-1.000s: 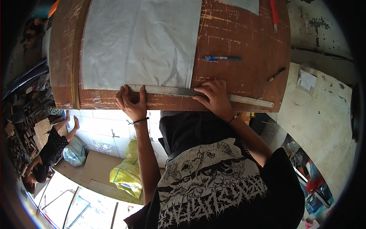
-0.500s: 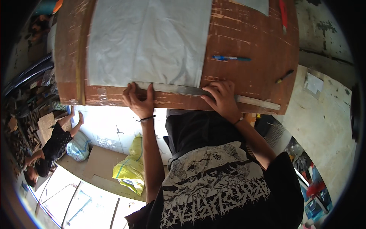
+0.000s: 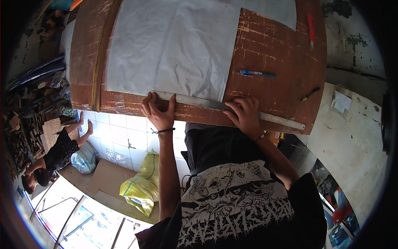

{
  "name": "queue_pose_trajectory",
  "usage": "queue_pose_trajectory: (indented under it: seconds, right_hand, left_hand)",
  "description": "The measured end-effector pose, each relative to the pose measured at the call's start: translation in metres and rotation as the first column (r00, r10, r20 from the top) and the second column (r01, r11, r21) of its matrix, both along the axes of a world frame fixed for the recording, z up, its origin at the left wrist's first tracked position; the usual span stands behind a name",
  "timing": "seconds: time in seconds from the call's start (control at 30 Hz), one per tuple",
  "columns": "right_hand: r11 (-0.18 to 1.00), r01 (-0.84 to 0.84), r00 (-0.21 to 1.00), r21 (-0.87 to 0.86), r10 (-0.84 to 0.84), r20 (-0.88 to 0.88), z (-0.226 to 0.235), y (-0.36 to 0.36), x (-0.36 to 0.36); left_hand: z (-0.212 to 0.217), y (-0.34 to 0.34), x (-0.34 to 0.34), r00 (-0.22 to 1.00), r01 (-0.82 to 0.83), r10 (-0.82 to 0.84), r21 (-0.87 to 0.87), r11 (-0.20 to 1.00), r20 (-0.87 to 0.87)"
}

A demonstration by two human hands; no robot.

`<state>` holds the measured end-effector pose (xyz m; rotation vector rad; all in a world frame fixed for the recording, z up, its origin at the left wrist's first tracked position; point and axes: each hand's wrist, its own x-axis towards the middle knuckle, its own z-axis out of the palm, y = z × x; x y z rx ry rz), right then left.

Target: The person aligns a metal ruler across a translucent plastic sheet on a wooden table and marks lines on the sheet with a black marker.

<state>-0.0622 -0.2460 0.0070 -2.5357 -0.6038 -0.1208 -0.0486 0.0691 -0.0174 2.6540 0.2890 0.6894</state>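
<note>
A long metal ruler (image 3: 199, 101) lies along the near edge of a whitish translucent plastic sheet (image 3: 170, 50). My left hand (image 3: 159, 115) has its bent fingers and thumb pressed on the ruler near its left end. My right hand (image 3: 245, 115) holds the ruler further right, with curled fingertips on it; the ruler's bare right end sticks out past that hand. Both sheet and ruler rest on a scratched brown board (image 3: 265, 52). A blue pen (image 3: 257, 74) lies to the right of the sheet.
On the board's right side are a red cutter (image 3: 311, 31) and a small dark pointed tool (image 3: 310, 94). A wooden strip (image 3: 101, 58) crosses the left side. Below left are a yellow sack (image 3: 143, 182), a pale sack (image 3: 85, 157) and another person (image 3: 62, 149) on the floor.
My view has shifted, so the board sits slightly lower and more to the right in the picture, showing more of its far side. Both hands keep their places on the ruler.
</note>
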Motion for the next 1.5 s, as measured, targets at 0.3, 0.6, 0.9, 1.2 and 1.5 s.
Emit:
queue_pose_trajectory:
  seconds: [0.3, 0.6, 0.9, 1.2, 1.5]
  right_hand:
    - [1.000, -0.006, 1.000, 0.025, 0.007, -0.029, 0.001, -0.001, 0.003]
    - [0.999, -0.020, 0.999, 0.030, 0.021, -0.033, -0.001, -0.002, 0.002]
    - [0.999, -0.018, 0.999, 0.048, 0.020, -0.045, -0.002, -0.002, 0.002]
    - [0.999, 0.006, 0.998, 0.043, -0.003, -0.062, -0.003, -0.002, -0.003]
    - [0.998, 0.034, 0.998, 0.043, -0.031, -0.058, 0.004, 0.006, 0.004]
  left_hand:
    - [-0.007, 0.001, 0.001, 1.000, -0.022, 0.022, -0.005, 1.000, -0.005]
    - [-0.010, 0.005, -0.002, 1.000, -0.011, 0.011, 0.034, 0.999, -0.008]
    - [-0.010, 0.006, -0.002, 1.000, -0.001, 0.002, 0.039, 0.999, -0.017]
    - [-0.016, 0.004, -0.006, 0.999, 0.005, -0.004, 0.022, 1.000, -0.038]
    - [-0.010, 0.007, 0.000, 1.000, 0.004, -0.003, 0.032, 0.999, -0.025]
